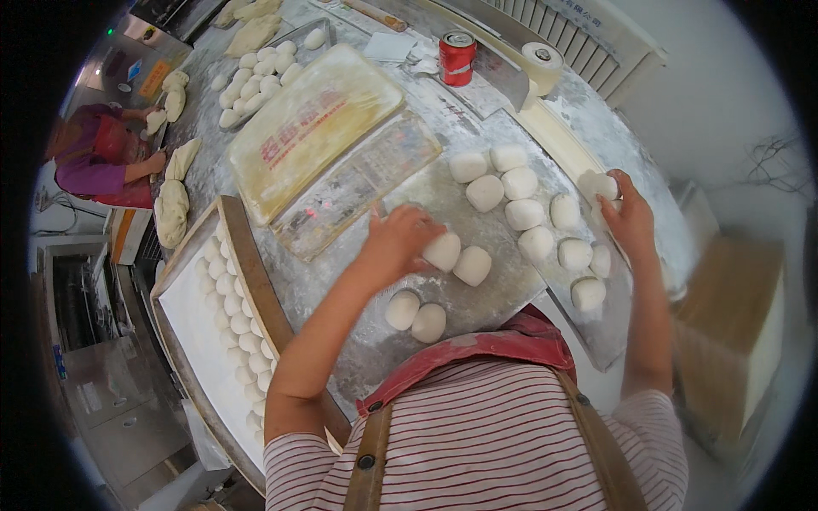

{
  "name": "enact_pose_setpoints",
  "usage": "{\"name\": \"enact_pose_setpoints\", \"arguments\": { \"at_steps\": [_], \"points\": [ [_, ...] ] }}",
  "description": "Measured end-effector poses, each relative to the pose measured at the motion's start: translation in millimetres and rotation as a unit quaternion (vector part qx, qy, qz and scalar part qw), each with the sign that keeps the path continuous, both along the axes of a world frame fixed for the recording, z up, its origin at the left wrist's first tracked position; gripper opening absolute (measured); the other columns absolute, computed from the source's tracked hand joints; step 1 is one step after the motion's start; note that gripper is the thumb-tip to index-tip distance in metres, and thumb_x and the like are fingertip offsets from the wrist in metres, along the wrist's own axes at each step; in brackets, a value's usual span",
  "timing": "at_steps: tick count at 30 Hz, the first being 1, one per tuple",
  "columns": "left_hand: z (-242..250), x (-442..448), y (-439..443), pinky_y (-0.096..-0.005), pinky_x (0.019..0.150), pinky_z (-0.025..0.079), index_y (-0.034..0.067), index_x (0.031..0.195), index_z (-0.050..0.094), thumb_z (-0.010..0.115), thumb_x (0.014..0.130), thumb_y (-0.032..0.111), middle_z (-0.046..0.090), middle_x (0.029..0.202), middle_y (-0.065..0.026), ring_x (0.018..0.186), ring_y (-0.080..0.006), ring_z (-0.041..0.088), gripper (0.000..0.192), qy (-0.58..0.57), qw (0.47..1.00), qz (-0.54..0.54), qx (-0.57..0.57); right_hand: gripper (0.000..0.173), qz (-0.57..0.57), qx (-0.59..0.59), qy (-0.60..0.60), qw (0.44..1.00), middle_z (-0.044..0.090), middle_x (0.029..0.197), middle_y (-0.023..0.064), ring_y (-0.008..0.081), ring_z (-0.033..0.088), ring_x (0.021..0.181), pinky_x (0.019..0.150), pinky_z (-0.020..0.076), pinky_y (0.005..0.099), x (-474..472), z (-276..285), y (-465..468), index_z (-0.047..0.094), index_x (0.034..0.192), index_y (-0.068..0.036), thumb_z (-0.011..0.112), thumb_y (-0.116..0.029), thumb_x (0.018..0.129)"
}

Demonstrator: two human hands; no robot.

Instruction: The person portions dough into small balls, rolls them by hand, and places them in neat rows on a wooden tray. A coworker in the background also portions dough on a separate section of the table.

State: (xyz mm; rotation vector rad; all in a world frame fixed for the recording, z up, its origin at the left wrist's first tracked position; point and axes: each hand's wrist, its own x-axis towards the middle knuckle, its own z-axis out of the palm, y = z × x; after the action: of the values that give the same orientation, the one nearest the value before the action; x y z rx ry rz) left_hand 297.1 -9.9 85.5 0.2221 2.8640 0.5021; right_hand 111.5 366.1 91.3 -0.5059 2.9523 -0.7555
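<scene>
My right hand (629, 217) grips a rounded white dough piece (606, 186) at the right edge of the worktable, with more dough partly hidden by the fingers. Blurred, my left hand (406, 243) reaches to a dough piece (442, 251); its fingertips meet the left side, but whether they grip is unclear. Touching that piece on the right is another dough piece (473, 266). Two more, a pair of dough pieces (416, 317), lie closer to my apron (473, 364). Between my hands several cylindrical dough pieces (524, 214) stand loosely grouped on the floured surface.
A wooden tray (246, 268) on the left holds rows of dough balls (240, 324). Beyond my left hand lies a lidded plastic box (319, 121). A red can (457, 59), a white roll (542, 64) and a rolling pin (377, 14) stand farther back. Another person (105, 153) handles dough at far left.
</scene>
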Motion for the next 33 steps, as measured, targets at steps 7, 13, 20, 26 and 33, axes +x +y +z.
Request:
{"name": "enact_pose_setpoints", "arguments": {
  "at_steps": [7, 13, 20, 26, 33],
  "points": [
    [50, -33, -75, -0.0447, 0.117, 0.027, -0.004, 0.142, 0.045, 0.081, 0.078, 0.017, 0.043, 0.149, -0.0242, 0.139, -0.0350, 0.040, 0.077, 0.360, 0.870, 0.296, 0.159, 0.047, 0.307, -0.144, -0.085, 0.937, 0.065, 0.119, 0.0152, 0.0344, 0.065, 0.105, 0.090, 0.0526, 0.0424, 93, 5, -39, 0.061, 0.126, -0.014, 0.074, -0.018, 0.080],
    [0, 10, -25, -0.0515, 0.106, 0.040, 0.021, 0.135, 0.056, 0.082, 0.069, 0.011, 0.044, 0.149, -0.0113, 0.138, -0.0318, 0.041, 0.072, 0.002, 0.997, -0.077, 0.027, 0.043, 0.351, -0.059, -0.018, 0.934, 0.064, 0.115, 0.0139, 0.0339, 0.062, 0.105, 0.087, 0.0524, 0.0429, 112, -18, -58, 0.064, 0.119, -0.011, 0.072, -0.013, 0.077],
    [-23, 2, -7, -0.0591, 0.093, 0.045, 0.030, 0.132, 0.058, 0.081, 0.070, 0.010, 0.053, 0.134, -0.0060, 0.130, -0.0277, 0.047, 0.069, -0.012, 0.999, -0.031, -0.021, 0.041, 0.010, -0.121, 0.004, 0.993, 0.063, 0.119, 0.0135, 0.0298, 0.064, 0.099, 0.082, 0.0533, 0.0357, 80, -20, 48, 0.064, 0.121, -0.007, 0.073, -0.011, 0.081],
    [-12, 4, 65, -0.0608, 0.096, 0.041, 0.032, 0.136, 0.055, 0.086, 0.066, 0.022, 0.054, 0.129, -0.0089, 0.124, -0.0310, 0.050, 0.076, 0.009, 0.998, -0.028, -0.055, 0.074, -0.129, 0.103, 0.147, 0.975, 0.063, 0.120, 0.0194, 0.0377, 0.063, 0.106, 0.089, 0.0516, 0.0423, 78, -40, 142, 0.044, 0.143, -0.006, 0.079, -0.019, 0.079],
    [-23, 2, 57, -0.0644, 0.099, 0.038, 0.031, 0.133, 0.057, 0.087, 0.064, 0.028, 0.057, 0.127, -0.0073, 0.123, -0.0261, 0.052, 0.075, 0.023, 0.995, -0.066, -0.067, 0.064, -0.146, 0.071, 0.053, 0.985, 0.067, 0.105, 0.0203, 0.0370, 0.066, 0.096, 0.083, 0.0520, 0.0441, 59, -44, 139, 0.054, 0.131, -0.006, 0.080, -0.030, 0.078]
  ]
}}
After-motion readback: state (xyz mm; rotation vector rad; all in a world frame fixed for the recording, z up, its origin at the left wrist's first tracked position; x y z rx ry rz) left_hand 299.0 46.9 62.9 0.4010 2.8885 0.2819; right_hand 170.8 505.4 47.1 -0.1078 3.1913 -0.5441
